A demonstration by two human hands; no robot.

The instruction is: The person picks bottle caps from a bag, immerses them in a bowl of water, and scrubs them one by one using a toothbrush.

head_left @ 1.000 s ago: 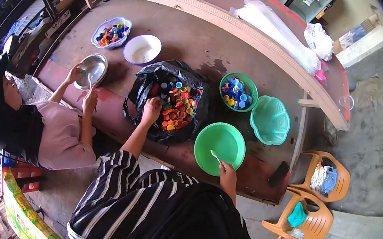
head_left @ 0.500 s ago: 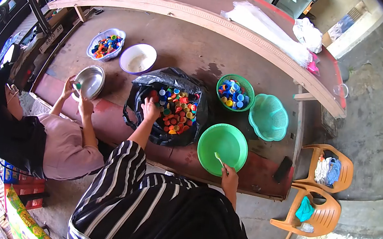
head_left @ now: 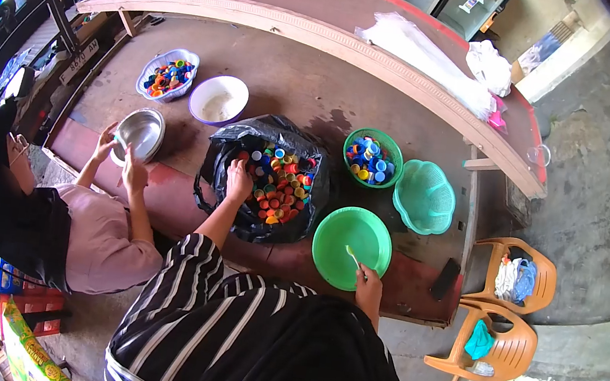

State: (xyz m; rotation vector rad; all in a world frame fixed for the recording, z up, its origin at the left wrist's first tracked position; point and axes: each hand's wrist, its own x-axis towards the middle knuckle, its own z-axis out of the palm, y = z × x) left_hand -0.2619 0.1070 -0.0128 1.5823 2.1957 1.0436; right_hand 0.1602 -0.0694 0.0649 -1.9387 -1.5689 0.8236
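My left hand (head_left: 238, 180) reaches into a black plastic bag (head_left: 235, 133) of coloured bottle caps (head_left: 282, 187), mostly red, orange and yellow. Its fingers are stretched over the caps at the bag's left side, and no cap shows clearly in them. In my right hand (head_left: 368, 282) is a small toothbrush (head_left: 352, 255) with a pale green head, held over the near side of a green basin (head_left: 322, 227). Behind that basin, a green basket (head_left: 350, 136) contains blue, white and yellow caps. Beside it sits a lighter green scalloped basket (head_left: 427, 199).
At left, a person (head_left: 106, 241) handles a small item by a metal bowl (head_left: 141, 134). A white bowl (head_left: 218, 100) and a lilac basket of caps (head_left: 168, 75) stand behind. A dark phone-like object (head_left: 446, 278) lies near the right edge; orange chairs (head_left: 497, 343) stand beyond.
My left hand has shifted slightly among the caps. The toothbrush stays over the basin in my right hand. The whole view has tilted a little, and the other person's hands have moved slightly.
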